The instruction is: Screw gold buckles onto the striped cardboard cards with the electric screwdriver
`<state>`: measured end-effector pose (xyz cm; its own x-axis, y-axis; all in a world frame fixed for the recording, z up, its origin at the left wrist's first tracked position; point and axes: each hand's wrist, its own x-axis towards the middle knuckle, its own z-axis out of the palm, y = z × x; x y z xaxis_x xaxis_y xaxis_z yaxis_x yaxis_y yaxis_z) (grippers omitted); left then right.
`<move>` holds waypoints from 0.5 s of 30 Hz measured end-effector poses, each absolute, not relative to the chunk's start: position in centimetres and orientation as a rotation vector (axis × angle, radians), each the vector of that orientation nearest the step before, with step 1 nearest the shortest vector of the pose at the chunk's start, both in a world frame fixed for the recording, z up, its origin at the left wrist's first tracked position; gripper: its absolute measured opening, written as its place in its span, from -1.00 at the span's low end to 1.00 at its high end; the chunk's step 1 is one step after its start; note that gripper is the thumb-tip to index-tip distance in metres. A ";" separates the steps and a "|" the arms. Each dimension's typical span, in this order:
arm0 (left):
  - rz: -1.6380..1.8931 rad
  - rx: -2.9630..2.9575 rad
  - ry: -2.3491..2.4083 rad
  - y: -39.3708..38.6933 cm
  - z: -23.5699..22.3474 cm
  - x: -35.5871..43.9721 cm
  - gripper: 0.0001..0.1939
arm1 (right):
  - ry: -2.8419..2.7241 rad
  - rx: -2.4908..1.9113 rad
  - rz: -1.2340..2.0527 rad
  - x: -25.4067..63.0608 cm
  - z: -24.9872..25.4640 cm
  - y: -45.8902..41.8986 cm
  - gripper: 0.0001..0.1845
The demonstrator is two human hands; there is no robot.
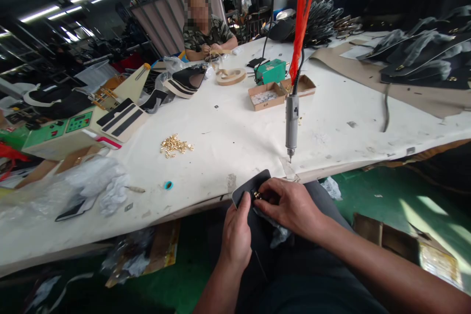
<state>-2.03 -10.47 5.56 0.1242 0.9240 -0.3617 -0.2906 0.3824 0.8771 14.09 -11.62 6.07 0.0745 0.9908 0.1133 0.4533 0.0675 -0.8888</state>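
My left hand [237, 233] grips a dark flat panel [262, 179] with rounded corners, its thumb lying across the face. On that panel sits a small gold metal fitting [256, 195], which my right hand [290, 204] pinches between thumb and fingers. Both hands are closed, just off the table's front edge and above my lap. Crumpled clear plastic [280, 236] hangs below the panel. A grey electric screwdriver [292, 122] dangles tip down from an orange strap, slightly beyond my right hand.
Loose gold fittings [174, 144] lie in a pile on the white table [221, 132], with a teal ring [168, 185] nearer. Cardboard trays [263, 104] and a green box [271, 72] stand farther back. A co-worker [208, 34] sits opposite. Dark pieces [427, 54] are stacked right; a green-panelled machine [59, 135] is left.
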 end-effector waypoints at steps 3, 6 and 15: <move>0.992 0.676 1.058 -10.3 5.6 -2.2 -0.46 | -1.522 -1.499 0.838 14.1 6.1 -11.5 -0.88; 0.986 0.629 1.033 -10.1 5.7 -2.2 -0.47 | -1.517 -1.512 0.889 14.1 6.3 -11.3 -0.90; 0.995 0.490 0.961 -9.7 6.3 -2.8 -0.47 | -1.435 -1.472 0.927 14.2 5.1 -11.4 -0.73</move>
<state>-2.84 -9.73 6.33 0.2033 0.8704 -0.4483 -0.4785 0.4879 0.7301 14.18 -11.37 5.10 0.0635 0.9965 0.0551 0.3590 0.0287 -0.9329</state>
